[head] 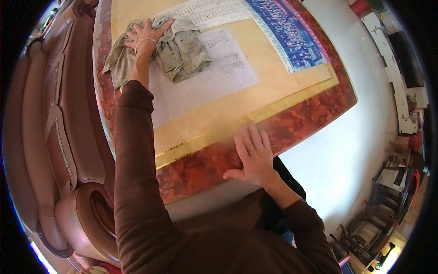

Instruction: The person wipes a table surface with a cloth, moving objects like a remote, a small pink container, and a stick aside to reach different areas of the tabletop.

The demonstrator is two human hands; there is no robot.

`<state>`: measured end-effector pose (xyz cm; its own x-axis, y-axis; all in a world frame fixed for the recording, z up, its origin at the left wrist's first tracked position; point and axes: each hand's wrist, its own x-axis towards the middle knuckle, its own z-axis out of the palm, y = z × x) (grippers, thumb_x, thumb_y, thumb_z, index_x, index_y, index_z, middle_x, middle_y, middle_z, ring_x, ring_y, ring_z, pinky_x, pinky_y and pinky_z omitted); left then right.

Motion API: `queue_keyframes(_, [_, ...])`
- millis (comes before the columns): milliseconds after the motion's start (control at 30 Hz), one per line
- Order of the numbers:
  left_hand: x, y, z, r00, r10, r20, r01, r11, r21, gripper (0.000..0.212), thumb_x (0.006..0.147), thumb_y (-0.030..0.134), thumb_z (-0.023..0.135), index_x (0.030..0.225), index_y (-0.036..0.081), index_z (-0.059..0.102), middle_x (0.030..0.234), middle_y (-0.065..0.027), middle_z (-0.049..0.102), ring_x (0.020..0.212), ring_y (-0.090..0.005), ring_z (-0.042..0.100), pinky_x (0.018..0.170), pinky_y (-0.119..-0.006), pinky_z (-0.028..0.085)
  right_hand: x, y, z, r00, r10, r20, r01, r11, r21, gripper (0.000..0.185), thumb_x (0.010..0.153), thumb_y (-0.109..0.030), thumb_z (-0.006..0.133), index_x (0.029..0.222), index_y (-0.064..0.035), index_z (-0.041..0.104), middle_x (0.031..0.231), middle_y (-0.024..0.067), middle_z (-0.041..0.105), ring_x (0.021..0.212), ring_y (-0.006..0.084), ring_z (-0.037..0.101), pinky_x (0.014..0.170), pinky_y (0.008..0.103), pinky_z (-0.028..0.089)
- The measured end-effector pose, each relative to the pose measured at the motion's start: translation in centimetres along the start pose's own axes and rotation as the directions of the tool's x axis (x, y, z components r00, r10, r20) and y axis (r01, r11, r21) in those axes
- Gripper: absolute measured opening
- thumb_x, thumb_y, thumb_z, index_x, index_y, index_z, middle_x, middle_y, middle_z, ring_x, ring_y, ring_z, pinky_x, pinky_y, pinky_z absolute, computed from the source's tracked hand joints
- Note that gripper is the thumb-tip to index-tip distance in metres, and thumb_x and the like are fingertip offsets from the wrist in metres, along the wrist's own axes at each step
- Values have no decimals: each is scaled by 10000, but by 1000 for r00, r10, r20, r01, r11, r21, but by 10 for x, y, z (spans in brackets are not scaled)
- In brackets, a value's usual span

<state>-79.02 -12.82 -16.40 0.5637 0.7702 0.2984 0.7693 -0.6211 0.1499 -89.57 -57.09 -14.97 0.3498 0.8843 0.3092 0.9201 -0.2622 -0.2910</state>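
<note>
My left hand point(145, 36) lies spread on a crumpled, stained grey-green cloth point(186, 51), pressing it to the tabletop near the table's left side. A bracelet circles that wrist. Part of the cloth covers a handwritten paper sheet point(236, 65). My right hand point(255, 154) rests flat on the red marbled border point(198, 167) of the table, at the near edge, with its fingers apart and nothing in it. Its fingertips reach the yellow band beside the pale yellow panel point(191, 126). What lies under the cloth is hidden.
A printed group photo point(291, 34) and another written sheet point(212, 12) lie on the far part of the table. A brown leather sofa point(78, 102) runs close along the left. Pale floor point(328, 147) stretches to the right, with a white cabinet point(393, 68) and dark chairs point(362, 229) beyond.
</note>
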Motion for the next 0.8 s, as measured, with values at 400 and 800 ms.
queue_keyframes(400, [-200,70,-49,966,235,105,-218,964,-152,743,751,629,498,1343,191,401,1447,-150,243,1340,-388,154,1038,-569,116,1,12,21,988,-22,-150,24,1000,12,903,730,-620,555,1299,47,341,1268,229,440,1211,407,381,985,516,299])
queue_keyframes(800, [-349,51,-111,945,193,263,-130,962,-239,668,764,378,650,1342,182,376,1459,-112,220,1360,-348,112,1059,-520,145,-27,0,-18,974,61,220,-112,967,230,572,748,-208,632,1291,-173,453,1210,111,542,1212,360,385,1020,493,230])
